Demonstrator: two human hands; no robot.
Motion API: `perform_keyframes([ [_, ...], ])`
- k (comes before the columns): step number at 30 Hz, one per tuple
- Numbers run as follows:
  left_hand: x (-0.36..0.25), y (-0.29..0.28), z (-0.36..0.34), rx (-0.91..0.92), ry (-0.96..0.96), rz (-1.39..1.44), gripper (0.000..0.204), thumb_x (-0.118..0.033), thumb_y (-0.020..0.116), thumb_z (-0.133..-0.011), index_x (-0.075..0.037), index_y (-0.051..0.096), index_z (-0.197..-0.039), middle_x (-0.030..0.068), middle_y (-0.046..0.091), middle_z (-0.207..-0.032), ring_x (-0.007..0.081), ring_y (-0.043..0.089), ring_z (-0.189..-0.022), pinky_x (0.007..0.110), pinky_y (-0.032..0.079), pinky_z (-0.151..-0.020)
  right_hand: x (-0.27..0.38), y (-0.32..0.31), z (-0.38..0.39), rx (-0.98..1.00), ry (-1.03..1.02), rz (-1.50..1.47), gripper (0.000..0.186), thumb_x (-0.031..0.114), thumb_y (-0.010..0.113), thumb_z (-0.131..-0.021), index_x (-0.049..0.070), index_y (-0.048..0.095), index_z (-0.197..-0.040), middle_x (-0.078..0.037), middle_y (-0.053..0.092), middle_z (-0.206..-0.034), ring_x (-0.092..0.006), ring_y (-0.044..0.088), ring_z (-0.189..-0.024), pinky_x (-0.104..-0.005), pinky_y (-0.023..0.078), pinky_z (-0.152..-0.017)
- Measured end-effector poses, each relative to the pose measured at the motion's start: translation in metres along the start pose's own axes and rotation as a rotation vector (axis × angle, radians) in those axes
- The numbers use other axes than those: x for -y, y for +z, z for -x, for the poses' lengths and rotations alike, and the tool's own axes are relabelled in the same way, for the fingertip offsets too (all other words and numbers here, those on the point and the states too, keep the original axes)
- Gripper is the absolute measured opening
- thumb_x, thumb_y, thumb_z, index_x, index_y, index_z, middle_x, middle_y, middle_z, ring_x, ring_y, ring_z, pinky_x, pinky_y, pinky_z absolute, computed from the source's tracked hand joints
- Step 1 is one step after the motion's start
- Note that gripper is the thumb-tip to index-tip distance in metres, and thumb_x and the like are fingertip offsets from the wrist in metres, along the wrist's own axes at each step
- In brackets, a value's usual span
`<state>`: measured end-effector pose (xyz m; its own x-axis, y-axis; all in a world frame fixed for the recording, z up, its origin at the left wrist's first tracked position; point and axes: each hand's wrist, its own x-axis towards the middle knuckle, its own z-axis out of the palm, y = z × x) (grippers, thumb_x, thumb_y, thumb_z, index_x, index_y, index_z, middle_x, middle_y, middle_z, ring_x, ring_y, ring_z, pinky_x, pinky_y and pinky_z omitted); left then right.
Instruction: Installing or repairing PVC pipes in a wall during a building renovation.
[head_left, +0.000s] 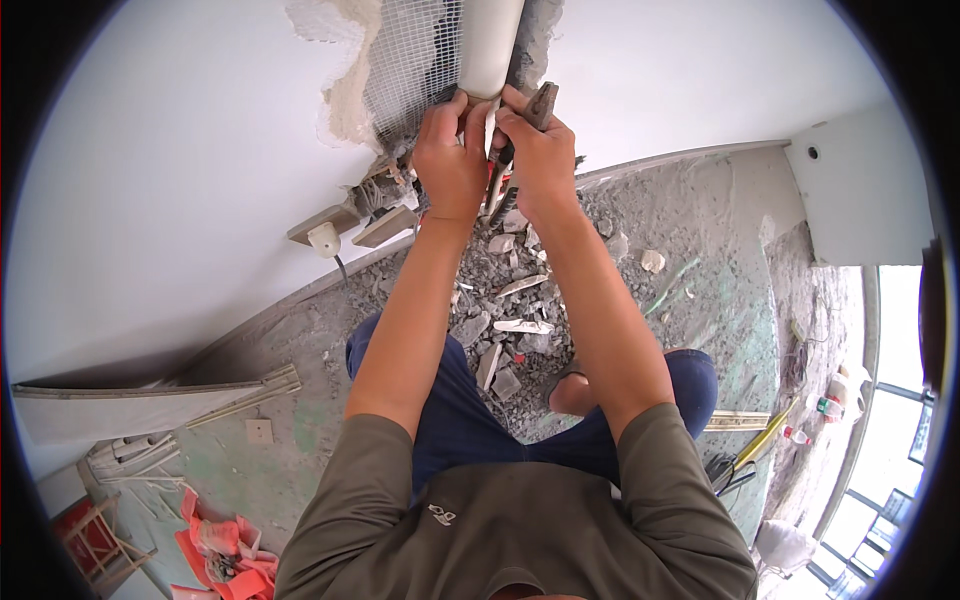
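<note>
A white pipe (pixel 490 45) runs down an opened channel in the wall. My left hand (pixel 450 160) is at its lower end, fingertips pinched together against it; what they hold, if anything, is hidden. Close beside it, my right hand (pixel 540 165) is closed around a pair of pliers (pixel 541 105). The worn jaws stick up past the knuckles, and the handles hang below the palm. The right fingertips also reach the pipe's end. A narrow white piece (pixel 490 128) shows between the two hands.
Mesh (pixel 412 70) lines the broken plaster left of the pipe. Two socket plates (pixel 385 227) hang loose, one with a white plug (pixel 324 239). Rubble (pixel 510 290) covers the floor between my legs. A white cabinet (pixel 855 185) stands right; board panels (pixel 150 410) lie left.
</note>
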<state>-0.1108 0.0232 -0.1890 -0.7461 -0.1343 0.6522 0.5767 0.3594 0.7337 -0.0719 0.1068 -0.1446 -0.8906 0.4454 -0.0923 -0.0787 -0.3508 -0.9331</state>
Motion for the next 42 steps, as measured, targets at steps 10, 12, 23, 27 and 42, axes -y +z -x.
perform_keyframes([
  [10,0.007,0.018,0.004,-0.107,0.039,-0.022,0.028,-0.014,0.076,-0.08,-0.001,0.06,-0.099,0.0073,0.06,-0.078,0.022,0.058,-0.065,0.036,0.047,-0.058,0.023,-0.006,0.0,0.119,0.115,0.107,0.045,0.007,0.06,-0.087,-0.006,0.055,-0.129,0.0,0.056,-0.07,-0.0091,0.049,-0.061,-0.0243,0.037,-0.055],
  [12,0.011,0.022,0.005,-0.138,0.053,-0.015,0.03,-0.015,0.078,-0.079,-0.002,0.059,-0.098,0.0068,0.059,-0.077,0.0221,0.057,-0.065,0.036,0.046,-0.059,0.024,-0.005,0.001,0.122,0.112,0.096,0.044,0.007,0.06,-0.087,-0.006,0.056,-0.128,0.0,0.056,-0.07,-0.0091,0.05,-0.061,-0.0244,0.038,-0.055],
  [23,0.01,0.038,0.009,-0.223,-0.006,-0.017,0.039,-0.021,0.082,-0.075,-0.005,0.055,-0.098,0.008,0.056,-0.082,0.0256,0.055,-0.071,0.039,0.043,-0.064,0.04,-0.011,0.002,0.236,0.132,0.196,0.007,0.008,0.06,-0.087,0.001,0.062,-0.086,-0.001,0.056,-0.068,-0.0098,0.049,-0.059,-0.0272,0.04,-0.056],
  [27,0.008,0.04,0.009,-0.227,-0.025,0.013,0.04,-0.021,0.082,-0.075,-0.004,0.054,-0.097,0.0086,0.056,-0.084,0.0258,0.054,-0.072,0.039,0.043,-0.064,0.049,-0.013,0.003,0.271,0.122,0.36,0.009,0.009,0.059,-0.088,0.001,0.062,-0.088,-0.001,0.055,-0.067,-0.0098,0.049,-0.059,-0.0277,0.04,-0.056],
  [42,0.006,0.046,0.008,-0.287,-0.025,0.067,0.037,-0.017,0.082,-0.073,-0.002,0.055,-0.093,0.01,0.055,-0.083,0.0254,0.053,-0.071,0.037,0.043,-0.064,0.056,-0.025,0.005,0.302,0.101,0.541,0.026,0.011,0.057,-0.09,-0.003,0.057,-0.112,-0.001,0.053,-0.067,-0.0084,0.048,-0.058,-0.0259,0.038,-0.053],
])
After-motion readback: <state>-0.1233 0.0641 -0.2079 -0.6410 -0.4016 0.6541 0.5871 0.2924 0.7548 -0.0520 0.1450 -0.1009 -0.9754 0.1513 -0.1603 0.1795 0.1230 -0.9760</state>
